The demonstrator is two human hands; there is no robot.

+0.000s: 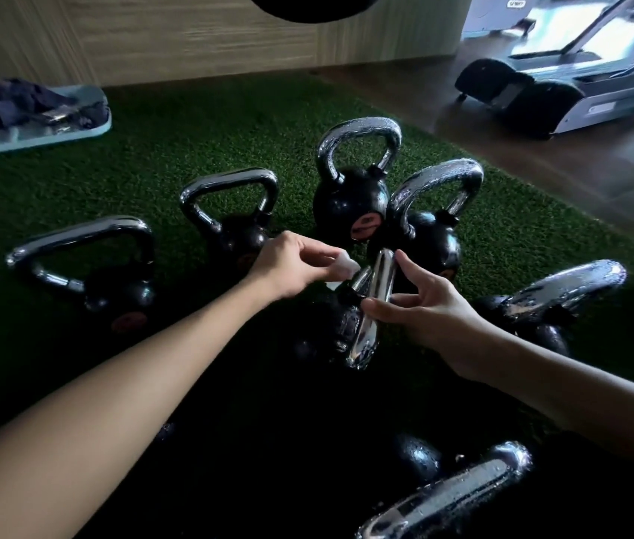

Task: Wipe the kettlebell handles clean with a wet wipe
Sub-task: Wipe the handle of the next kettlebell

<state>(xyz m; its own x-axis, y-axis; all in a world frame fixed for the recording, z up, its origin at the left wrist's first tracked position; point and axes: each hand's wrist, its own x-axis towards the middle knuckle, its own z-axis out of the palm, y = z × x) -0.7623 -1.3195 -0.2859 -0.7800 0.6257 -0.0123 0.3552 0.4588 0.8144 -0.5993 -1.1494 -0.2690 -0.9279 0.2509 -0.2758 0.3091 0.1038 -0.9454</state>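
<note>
- A pale blue mat (91, 124) lies on the green turf (191, 138) at far left, with dark clothing (16, 103) heaped on it.
- The leftmost kettlebell (113, 293) stands on the turf, its chrome handle smooth and shiny.
- A second kettlebell (237, 235) stands just beyond and to the right, with the same plain, shiny handle.
- The left grip (292, 266), a bare hand reaching in from the lower left, pinches a small crumpled wet wipe (344, 268) between thumb and fingertips.
- The wipe is held just beside the upper end of the middle kettlebell's handle; whether it touches the metal I cannot tell.
- The middle kettlebell (340, 324) sits in shadow between the two hands, its chrome handle (365, 340) turned edge-on to the camera.
- The back kettlebell (350, 204) stands upright behind it, its handle beaded with droplets.
- Just to the right, another kettlebell (432, 239) stands close against the back one, its handle also wet.
- The right grip (428, 313) holds the middle handle, thumb laid on its near face and fingers curled at its far side, the forefinger raised along the top.
- A tilted kettlebell (548, 336) lies further right, its handle covered in droplets.
- The nearest kettlebell (420, 457) lies at lower right, its wet handle pointing towards the camera.
- A treadmill (564, 91) stands on the wooden floor at upper right.
</note>
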